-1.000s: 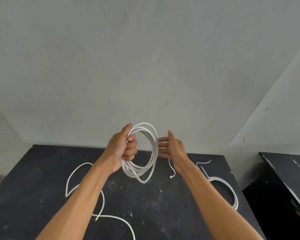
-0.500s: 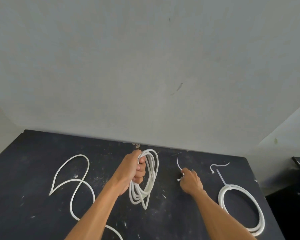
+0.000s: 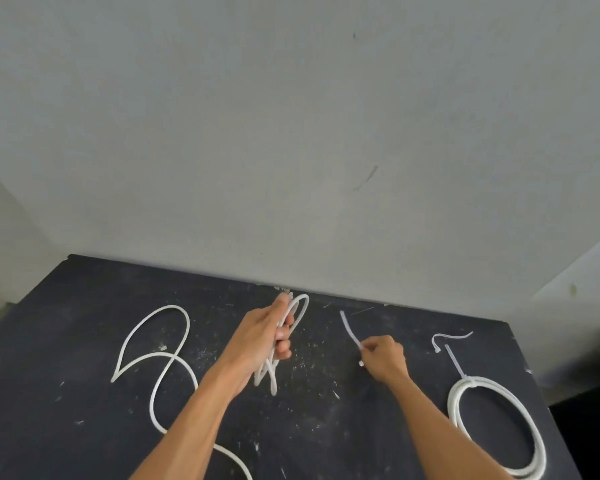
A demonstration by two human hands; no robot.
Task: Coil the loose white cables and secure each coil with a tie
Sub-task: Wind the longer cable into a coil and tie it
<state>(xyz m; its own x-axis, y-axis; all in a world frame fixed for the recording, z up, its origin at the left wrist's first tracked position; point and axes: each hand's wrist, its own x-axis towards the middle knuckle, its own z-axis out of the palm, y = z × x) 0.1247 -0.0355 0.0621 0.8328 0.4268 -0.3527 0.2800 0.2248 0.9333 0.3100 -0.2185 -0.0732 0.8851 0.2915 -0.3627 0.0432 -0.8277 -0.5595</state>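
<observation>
The left hand's point(image 3: 257, 344) grip is clamped round a coil of white cable point(image 3: 273, 384) above the dark worktop point(image 3: 84, 341). The right hand's point(image 3: 385, 358) grip pinches 1 tie point(image 3: 350, 330), between that coil and a tied coil point(image 3: 482, 381).

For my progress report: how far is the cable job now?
Done: one tied coil lies at right. In hand: the left hand grips a second coil, the right hand pinches a tie. Left: tying that coil, then coiling the loose cable; a spare tie lies nearby.
</observation>
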